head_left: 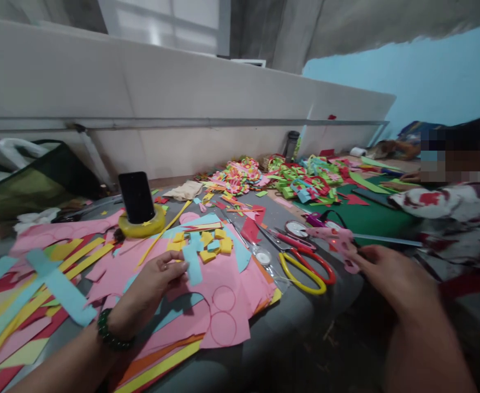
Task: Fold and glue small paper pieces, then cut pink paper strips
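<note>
My left hand (158, 281), with a green bead bracelet on the wrist, pinches a light blue strip (192, 262) above pink sheets (227, 305) marked with drawn circles. Several small yellow folded pieces (207, 254) lie just beyond its fingertips. At the right, my right hand (381, 273) has its fingers closed on a pink glue gun (333, 240) with a glue stick (387, 240) poking out behind. Yellow-handled scissors (303, 275) and red-handled scissors (317, 262) lie between my hands.
A phone (136, 196) stands in a yellow tape roll (143, 225). Cut strips (39, 295) cover the left side. Piles of colourful paper pieces (240, 174) lie at the back, near a dark bottle (291, 146). A person in a patterned sleeve (440, 202) works at the right.
</note>
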`<state>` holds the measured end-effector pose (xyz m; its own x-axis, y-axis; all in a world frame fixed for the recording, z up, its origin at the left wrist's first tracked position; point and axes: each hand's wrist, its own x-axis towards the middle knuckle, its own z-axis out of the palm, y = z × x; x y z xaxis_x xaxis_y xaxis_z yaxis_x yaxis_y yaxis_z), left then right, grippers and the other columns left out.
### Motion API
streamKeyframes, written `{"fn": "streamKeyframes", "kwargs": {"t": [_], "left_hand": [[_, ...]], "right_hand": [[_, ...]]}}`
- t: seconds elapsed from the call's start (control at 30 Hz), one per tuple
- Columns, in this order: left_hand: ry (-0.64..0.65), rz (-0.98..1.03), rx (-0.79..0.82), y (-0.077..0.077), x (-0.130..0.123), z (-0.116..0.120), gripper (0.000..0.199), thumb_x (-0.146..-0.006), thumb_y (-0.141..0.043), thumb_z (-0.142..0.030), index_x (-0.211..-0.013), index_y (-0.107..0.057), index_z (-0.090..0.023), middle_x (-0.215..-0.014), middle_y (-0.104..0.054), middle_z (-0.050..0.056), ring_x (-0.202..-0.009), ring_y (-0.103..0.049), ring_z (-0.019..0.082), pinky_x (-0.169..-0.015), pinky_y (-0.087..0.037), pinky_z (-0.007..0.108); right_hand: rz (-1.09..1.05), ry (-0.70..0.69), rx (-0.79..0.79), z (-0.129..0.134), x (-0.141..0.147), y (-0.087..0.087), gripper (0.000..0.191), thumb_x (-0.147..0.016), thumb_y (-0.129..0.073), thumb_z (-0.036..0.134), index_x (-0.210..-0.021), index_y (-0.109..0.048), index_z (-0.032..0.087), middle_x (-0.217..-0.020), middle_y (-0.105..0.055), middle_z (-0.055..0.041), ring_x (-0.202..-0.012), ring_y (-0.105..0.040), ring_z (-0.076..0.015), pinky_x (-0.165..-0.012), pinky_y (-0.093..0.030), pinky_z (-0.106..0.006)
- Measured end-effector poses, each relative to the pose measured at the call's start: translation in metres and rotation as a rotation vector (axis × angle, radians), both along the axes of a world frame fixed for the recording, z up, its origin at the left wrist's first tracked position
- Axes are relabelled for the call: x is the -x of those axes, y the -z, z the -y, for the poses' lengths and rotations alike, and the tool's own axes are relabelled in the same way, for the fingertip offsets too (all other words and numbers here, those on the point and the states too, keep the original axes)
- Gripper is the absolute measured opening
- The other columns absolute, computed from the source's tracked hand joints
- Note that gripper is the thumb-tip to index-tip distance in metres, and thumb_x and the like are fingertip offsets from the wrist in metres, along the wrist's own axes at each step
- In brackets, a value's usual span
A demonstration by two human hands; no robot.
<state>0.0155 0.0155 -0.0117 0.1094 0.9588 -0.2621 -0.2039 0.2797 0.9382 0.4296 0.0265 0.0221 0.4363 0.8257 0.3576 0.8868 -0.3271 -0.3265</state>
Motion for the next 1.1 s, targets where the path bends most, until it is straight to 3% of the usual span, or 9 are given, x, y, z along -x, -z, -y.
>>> {"fn": "streamKeyframes", "kwargs": {"t": [0.07,0.13,0.2,0.27,0.33,0.4,0.53,0.77,1.1], "left_hand": [[0.034,0.037,0.012,-0.002,-0.002,0.001,0.028,-0.067,-0.073,-0.035,-0.079,-0.055,-0.016,-0.058,-0.057,-0.005,-0.051,-0.049,0.005,-0.050,-0.039,0.015],[0.060,0.066,0.008,-0.001,-0.004,0.002,0.025,-0.070,-0.072,-0.033,-0.078,-0.057,-0.015,-0.061,-0.058,-0.003,-0.054,-0.050,0.006,-0.055,-0.042,0.017],[0.080,0.082,-0.015,0.001,-0.006,0.003,0.022,-0.072,-0.070,-0.032,-0.075,-0.056,-0.015,-0.060,-0.058,-0.003,-0.055,-0.051,0.006,-0.057,-0.042,0.017],[0.086,0.083,-0.033,0.003,-0.006,0.005,0.021,-0.074,-0.069,-0.032,-0.073,-0.056,-0.015,-0.058,-0.058,-0.002,-0.054,-0.052,0.007,-0.056,-0.042,0.018],[0.091,0.068,-0.033,0.004,-0.007,0.007,0.021,-0.075,-0.068,-0.032,-0.072,-0.056,-0.015,-0.057,-0.059,-0.001,-0.053,-0.053,0.007,-0.055,-0.041,0.018],[0.107,0.042,-0.046,0.003,-0.007,0.009,0.022,-0.075,-0.066,-0.034,-0.071,-0.056,-0.015,-0.057,-0.060,-0.001,-0.053,-0.053,0.008,-0.054,-0.040,0.017],[0.111,-0.072,-0.121,0.001,-0.007,0.010,0.024,-0.075,-0.066,-0.037,-0.069,-0.059,-0.015,-0.054,-0.057,-0.002,-0.051,-0.052,0.008,-0.051,-0.038,0.017],[0.174,-0.349,-0.276,0.000,-0.011,0.012,0.025,-0.078,-0.060,-0.037,-0.071,-0.066,-0.014,-0.057,-0.056,-0.002,-0.053,-0.048,0.009,-0.050,-0.037,0.019],[0.229,-0.464,-0.328,0.001,-0.012,0.017,0.025,-0.083,-0.053,-0.033,-0.080,-0.069,-0.014,-0.065,-0.060,0.001,-0.059,-0.048,0.011,-0.053,-0.037,0.022]], "right_hand": [[0.041,-0.007,-0.106,0.015,0.025,-0.006,0.038,-0.073,-0.057,0.059,-0.072,-0.068,0.023,-0.069,-0.068,-0.0106,-0.052,-0.056,-0.0255,-0.046,-0.037,-0.035],[-0.038,-0.369,-0.315,0.024,0.063,-0.007,0.029,-0.078,-0.058,0.051,-0.082,-0.066,0.023,-0.080,-0.068,-0.0080,-0.057,-0.058,-0.0204,-0.050,-0.044,-0.031],[-0.070,-0.851,-0.323,0.024,0.110,-0.002,0.015,-0.086,-0.056,0.035,-0.087,-0.065,0.023,-0.084,-0.067,-0.0051,-0.067,-0.061,-0.0167,-0.056,-0.047,-0.026],[-0.049,-1.202,-0.259,0.018,0.154,0.006,0.020,-0.089,-0.051,0.019,-0.104,-0.063,0.023,-0.093,-0.065,-0.0053,-0.077,-0.062,-0.0137,-0.066,-0.049,-0.023],[-0.026,-1.381,-0.223,0.009,0.188,0.015,0.026,-0.089,-0.049,0.013,-0.112,-0.060,0.020,-0.095,-0.063,-0.0076,-0.083,-0.060,-0.0144,-0.069,-0.048,-0.023],[-0.030,-1.463,-0.214,0.001,0.208,0.022,0.020,-0.089,-0.051,0.016,-0.105,-0.063,0.018,-0.088,-0.061,-0.0075,-0.080,-0.058,-0.0150,-0.066,-0.046,-0.024],[-0.296,-1.457,-0.192,-0.007,0.220,0.027,0.015,-0.089,-0.055,0.026,-0.083,-0.065,0.017,-0.073,-0.058,-0.0034,-0.068,-0.053,-0.0127,-0.061,-0.042,-0.024],[-0.877,-1.115,0.208,-0.013,0.221,0.029,0.023,-0.075,-0.068,0.035,-0.067,-0.060,0.014,-0.059,-0.052,0.0032,-0.051,-0.039,-0.0071,-0.047,-0.031,-0.020],[-0.921,-1.060,0.305,-0.015,0.220,0.024,0.027,-0.071,-0.069,0.036,-0.063,-0.057,0.014,-0.057,-0.050,0.0031,-0.053,-0.040,-0.0075,-0.049,-0.030,-0.021]]}}
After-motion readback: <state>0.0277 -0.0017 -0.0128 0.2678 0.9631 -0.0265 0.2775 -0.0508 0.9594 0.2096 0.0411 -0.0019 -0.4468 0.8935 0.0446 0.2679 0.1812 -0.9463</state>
